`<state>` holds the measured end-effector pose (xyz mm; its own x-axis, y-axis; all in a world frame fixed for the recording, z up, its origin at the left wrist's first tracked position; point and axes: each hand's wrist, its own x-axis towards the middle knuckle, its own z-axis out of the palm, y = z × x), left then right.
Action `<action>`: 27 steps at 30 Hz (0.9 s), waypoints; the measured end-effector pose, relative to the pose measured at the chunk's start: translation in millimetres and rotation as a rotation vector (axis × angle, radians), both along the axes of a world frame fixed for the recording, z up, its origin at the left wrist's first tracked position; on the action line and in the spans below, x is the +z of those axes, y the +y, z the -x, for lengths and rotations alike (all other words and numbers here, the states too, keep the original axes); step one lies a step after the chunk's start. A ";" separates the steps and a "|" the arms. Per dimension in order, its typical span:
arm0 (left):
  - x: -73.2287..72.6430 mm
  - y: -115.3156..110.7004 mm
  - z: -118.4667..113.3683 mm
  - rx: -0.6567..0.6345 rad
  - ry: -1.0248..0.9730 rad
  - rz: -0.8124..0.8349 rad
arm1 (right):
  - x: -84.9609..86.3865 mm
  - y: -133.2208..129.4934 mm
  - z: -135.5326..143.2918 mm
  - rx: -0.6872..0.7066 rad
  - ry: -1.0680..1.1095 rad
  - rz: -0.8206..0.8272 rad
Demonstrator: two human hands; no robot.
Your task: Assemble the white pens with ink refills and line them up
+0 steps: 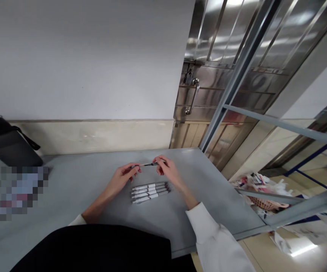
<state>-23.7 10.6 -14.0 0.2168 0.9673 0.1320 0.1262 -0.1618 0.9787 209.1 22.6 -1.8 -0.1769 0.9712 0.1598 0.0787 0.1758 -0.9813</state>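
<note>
Above the grey tabletop, my left hand [126, 173] pinches one end of a slim pen [149, 164] between thumb and fingers. My right hand [165, 168] is closed on its other end. The stretch between my hands is thin and light toward the left and dark toward the right; whether its parts are joined I cannot tell. Just below my hands, several white-and-silver pens [150, 192] with dark tips lie side by side, tips pointing right.
The grey table [209, 189] meets a wall at the back. A black case [13, 141] with a strap stands at left, beside a blurred-out item [19, 194]. A metal frame post [237, 79] rises at the right corner. Beyond it, a pink basket [268, 203] holds plastic bags.
</note>
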 end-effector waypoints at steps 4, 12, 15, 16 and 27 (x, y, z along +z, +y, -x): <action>-0.4 -0.8 -0.5 -0.002 0.005 -0.003 | 0.2 0.7 -0.1 -0.009 0.069 -0.054; -3.6 0.8 0.4 0.005 -0.009 -0.005 | 1.0 -1.3 -0.4 0.032 0.048 0.007; -2.2 0.6 1.0 0.016 -0.007 -0.016 | 2.1 -1.8 -0.1 0.040 0.075 -0.032; -1.6 0.5 1.2 0.018 -0.006 -0.019 | 2.4 -1.8 -0.1 0.034 0.076 -0.053; -0.7 1.2 2.5 0.016 0.037 -0.017 | -0.3 1.7 -0.8 0.043 0.065 -0.064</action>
